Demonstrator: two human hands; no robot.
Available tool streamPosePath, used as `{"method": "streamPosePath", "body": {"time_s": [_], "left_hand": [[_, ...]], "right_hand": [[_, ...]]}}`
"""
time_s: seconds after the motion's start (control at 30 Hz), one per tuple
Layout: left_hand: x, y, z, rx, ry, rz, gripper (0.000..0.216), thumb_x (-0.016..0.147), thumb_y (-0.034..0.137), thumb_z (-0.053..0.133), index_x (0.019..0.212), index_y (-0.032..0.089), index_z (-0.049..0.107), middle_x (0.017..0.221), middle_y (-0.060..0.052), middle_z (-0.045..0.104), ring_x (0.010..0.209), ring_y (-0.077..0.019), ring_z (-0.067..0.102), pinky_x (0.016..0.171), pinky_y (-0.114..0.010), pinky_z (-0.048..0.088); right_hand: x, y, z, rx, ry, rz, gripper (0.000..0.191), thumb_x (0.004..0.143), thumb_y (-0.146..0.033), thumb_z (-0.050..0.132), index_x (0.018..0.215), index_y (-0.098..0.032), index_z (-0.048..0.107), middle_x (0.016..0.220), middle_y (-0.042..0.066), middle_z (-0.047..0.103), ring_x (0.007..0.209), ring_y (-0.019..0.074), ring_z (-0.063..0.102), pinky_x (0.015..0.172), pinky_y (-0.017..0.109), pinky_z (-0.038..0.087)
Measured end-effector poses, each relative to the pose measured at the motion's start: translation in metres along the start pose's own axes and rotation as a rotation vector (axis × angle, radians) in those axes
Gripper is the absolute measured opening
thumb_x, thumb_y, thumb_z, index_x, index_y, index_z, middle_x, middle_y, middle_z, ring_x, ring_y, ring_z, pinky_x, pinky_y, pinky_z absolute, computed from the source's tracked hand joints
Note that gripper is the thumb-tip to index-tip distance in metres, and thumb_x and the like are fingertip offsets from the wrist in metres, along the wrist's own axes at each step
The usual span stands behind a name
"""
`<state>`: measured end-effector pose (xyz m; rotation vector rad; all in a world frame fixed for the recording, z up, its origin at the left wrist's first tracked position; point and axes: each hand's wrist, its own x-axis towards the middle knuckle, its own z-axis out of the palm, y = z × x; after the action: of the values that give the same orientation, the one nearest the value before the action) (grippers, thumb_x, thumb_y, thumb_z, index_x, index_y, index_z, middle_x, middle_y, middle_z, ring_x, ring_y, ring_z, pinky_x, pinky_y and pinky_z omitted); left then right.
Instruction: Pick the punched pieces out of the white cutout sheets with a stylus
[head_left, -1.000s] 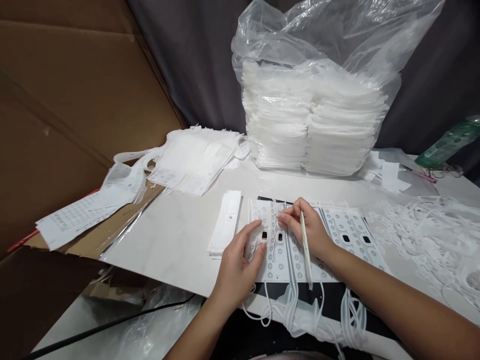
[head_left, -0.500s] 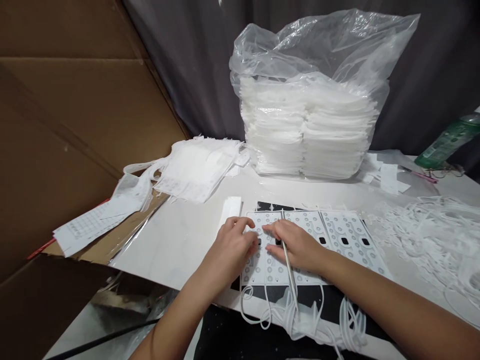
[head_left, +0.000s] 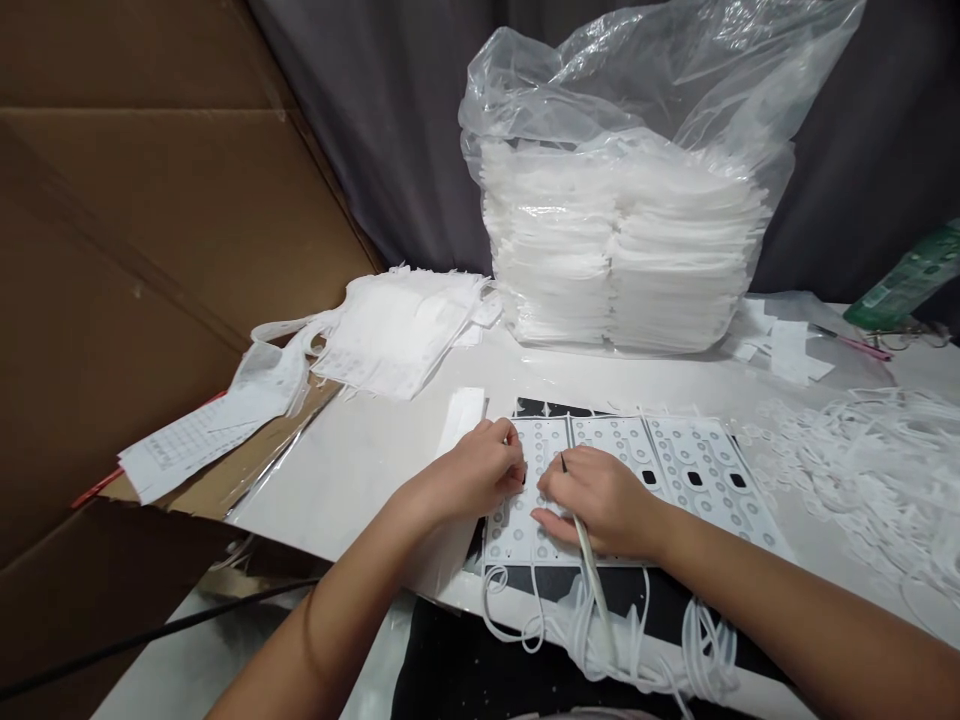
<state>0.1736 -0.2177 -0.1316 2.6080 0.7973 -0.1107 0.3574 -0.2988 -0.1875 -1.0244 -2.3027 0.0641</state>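
A white sheet (head_left: pixel 616 437) of flat panels, patterned with grey rings and black squares, lies on a black board (head_left: pixel 555 585). My left hand (head_left: pixel 487 468) is over the sheet's left end, thumb and fingers pinched together; whatever may be between them is hidden. Over the middle of the panels, my right hand (head_left: pixel 600 500) keeps white tweezers (head_left: pixel 592 570) in its grip. Their dark tip points up and away past the knuckles, and the wide end hangs toward me. Loops of white cord (head_left: pixel 517 635) trail from the sheet's near edge.
Behind stands a clear plastic bag (head_left: pixel 630 250) of stacked white sheets. A heap of white cord scraps (head_left: pixel 885 470) lies right. More white sheets (head_left: pixel 405 330) and a printed paper (head_left: pixel 202 450) lie left, beside a cardboard wall (head_left: pixel 127 250). A green bottle (head_left: pixel 904 280) rests at far right.
My left hand's fingers have drawn together into a pinch. My right fingers have curled in from a spread thumb and forefinger, with the tweezers still held. The view has shifted slightly.
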Motion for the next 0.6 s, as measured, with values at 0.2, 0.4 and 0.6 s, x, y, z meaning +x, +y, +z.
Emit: {"method": "streamPosePath", "body": {"time_s": [0.2, 0.4, 0.6], "left_hand": [[0.0054, -0.0044, -0.0006, -0.060, -0.070, 0.041, 0.008, 0.076, 0.009, 0.054, 0.074, 0.015, 0.059, 0.098, -0.007, 0.048, 0.092, -0.0184, 0.050, 0.075, -0.028, 0.044], [0.0078, -0.0051, 0.0041, -0.041, -0.071, 0.077, 0.010, 0.073, 0.005, 0.050, 0.070, 0.015, 0.051, 0.094, -0.006, 0.046, 0.083, -0.0167, 0.049, 0.070, -0.028, 0.043], [0.0052, -0.0069, 0.0057, -0.027, -0.049, 0.120, 0.013, 0.071, 0.004, 0.046, 0.073, 0.015, 0.052, 0.095, -0.006, 0.046, 0.082, -0.0165, 0.049, 0.069, -0.027, 0.042]], "right_hand": [[0.0000, -0.0029, 0.0010, 0.042, -0.063, -0.192, 0.013, 0.088, -0.029, 0.049, 0.080, -0.019, 0.053, 0.073, 0.005, 0.061, 0.071, 0.0188, 0.057, 0.065, 0.033, 0.048], [-0.0016, -0.0012, 0.0022, 0.026, -0.111, -0.179, 0.015, 0.090, -0.029, 0.045, 0.082, -0.018, 0.052, 0.076, 0.007, 0.063, 0.074, 0.0195, 0.057, 0.066, 0.034, 0.048], [-0.0005, -0.0025, -0.0003, 0.008, -0.091, -0.145, 0.011, 0.088, -0.026, 0.048, 0.079, -0.019, 0.050, 0.074, 0.006, 0.062, 0.074, 0.0193, 0.057, 0.064, 0.032, 0.048]]}}
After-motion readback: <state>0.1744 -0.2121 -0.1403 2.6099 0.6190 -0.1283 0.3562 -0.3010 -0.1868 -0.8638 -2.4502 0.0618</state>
